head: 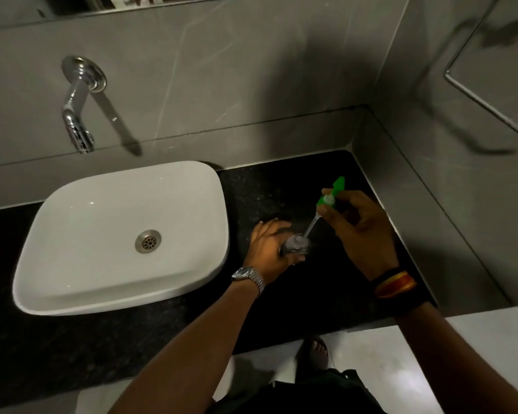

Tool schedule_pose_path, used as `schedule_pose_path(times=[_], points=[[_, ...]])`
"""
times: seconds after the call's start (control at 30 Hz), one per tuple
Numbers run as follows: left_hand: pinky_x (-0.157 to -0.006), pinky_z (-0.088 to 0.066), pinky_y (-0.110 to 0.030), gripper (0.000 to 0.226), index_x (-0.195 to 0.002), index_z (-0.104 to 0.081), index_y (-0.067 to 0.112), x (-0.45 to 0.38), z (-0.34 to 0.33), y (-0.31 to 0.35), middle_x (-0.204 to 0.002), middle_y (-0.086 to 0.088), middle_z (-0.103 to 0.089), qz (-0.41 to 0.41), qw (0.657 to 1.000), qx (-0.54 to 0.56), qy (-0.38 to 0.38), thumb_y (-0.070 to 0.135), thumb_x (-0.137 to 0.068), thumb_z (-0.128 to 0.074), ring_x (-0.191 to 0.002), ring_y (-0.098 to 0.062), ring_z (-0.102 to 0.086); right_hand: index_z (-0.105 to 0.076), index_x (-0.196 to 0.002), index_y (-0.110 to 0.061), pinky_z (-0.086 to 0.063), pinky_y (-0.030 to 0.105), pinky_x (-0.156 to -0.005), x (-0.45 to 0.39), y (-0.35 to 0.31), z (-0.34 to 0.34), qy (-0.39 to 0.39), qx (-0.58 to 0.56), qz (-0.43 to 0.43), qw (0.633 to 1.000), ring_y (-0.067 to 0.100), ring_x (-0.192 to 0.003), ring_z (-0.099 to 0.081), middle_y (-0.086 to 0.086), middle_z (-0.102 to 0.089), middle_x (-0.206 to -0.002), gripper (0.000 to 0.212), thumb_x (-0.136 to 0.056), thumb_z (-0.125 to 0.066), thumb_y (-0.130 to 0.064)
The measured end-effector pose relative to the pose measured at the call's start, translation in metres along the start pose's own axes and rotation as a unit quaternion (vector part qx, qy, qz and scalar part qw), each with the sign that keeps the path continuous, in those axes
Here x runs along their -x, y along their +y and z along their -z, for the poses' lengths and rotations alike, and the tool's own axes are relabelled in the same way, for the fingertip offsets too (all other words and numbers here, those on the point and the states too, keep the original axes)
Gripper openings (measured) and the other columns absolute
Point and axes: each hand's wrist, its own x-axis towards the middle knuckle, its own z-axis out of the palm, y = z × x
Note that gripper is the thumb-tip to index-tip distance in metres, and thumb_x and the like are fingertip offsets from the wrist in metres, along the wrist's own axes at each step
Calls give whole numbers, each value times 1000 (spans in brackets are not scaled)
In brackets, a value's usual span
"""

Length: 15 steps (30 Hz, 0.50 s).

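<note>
My left hand [269, 246] grips a clear bottle [296, 245] standing on the black counter [281, 192], right of the basin. Its open mouth faces up. My right hand [359, 231] holds a green pump head [331, 194] above and to the right of the bottle. The pump's clear dip tube [311, 228] slants down, and its lower end sits at the bottle's mouth. Most of the bottle's body is hidden behind my left hand.
A white basin [126, 234] with a metal drain [148, 241] sits on the counter at the left. A chrome tap [78, 109] juts from the grey tiled wall above it. A grey wall closes the counter's right side. My foot [314, 352] shows on the floor below.
</note>
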Motion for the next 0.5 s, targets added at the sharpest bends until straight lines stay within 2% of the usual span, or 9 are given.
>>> schedule_pose_path(times=[0.13, 0.2, 0.27, 0.33, 0.43, 0.5], points=[[-120, -15, -47, 60, -128, -63, 32, 3, -1, -2, -143, 6, -53, -3, 1000, 4, -1, 59, -76, -74, -139, -22, -39, -69, -113, -15, -47, 8, -82, 7, 12, -15, 8, 14, 27, 1000, -5, -98, -63, -7, -67, -112, 31, -82, -74, -20], [-120, -15, -46, 63, -130, -61, 31, 4, -2, -2, -141, 4, -53, -4, 1000, 3, 4, 59, -75, -75, -138, -22, -39, -70, -110, -13, -46, 4, -80, 7, 22, -22, -6, 21, 26, 999, -6, -100, -63, -8, -67, -110, 29, -81, -75, -17], [-120, -14, -45, 63, -130, -61, 31, 5, -3, -2, -139, 3, -54, -4, 1000, 6, 10, 57, -75, -75, -137, -23, -40, -70, -106, -15, -51, 11, -81, 7, 32, -29, -39, 52, 8, 998, 3, -100, -65, -6, -68, -109, 28, -80, -76, -18], [-119, -13, -43, 64, -130, -61, 30, 5, -3, -1, -138, 1, -55, -7, 1000, 10, 20, 55, -74, -76, -137, -24, -40, -71, -104, -18, -57, 27, -83, 7, 44, -34, -70, 118, 6, 991, 9, -95, -66, -4, -68, -106, 27, -77, -77, -21], [-120, -12, -44, 63, -132, -60, 27, 7, -1, 3, -139, 0, -57, -10, 1000, 12, 21, 50, -76, -77, -139, -24, -39, -71, -98, -19, -57, 41, -76, 9, 58, -40, -102, 191, 13, 976, 17, -85, -64, 0, -66, -96, 28, -75, -77, -33], [-120, -10, -43, 59, -131, -62, 24, 8, 1, 5, -138, -1, -58, -11, 1000, 12, 19, 46, -77, -76, -141, -25, -38, -69, -95, -19, -55, 45, -73, 9, 63, -41, -95, 203, 9, 974, 20, -81, -62, 1, -65, -92, 32, -73, -74, -41]])
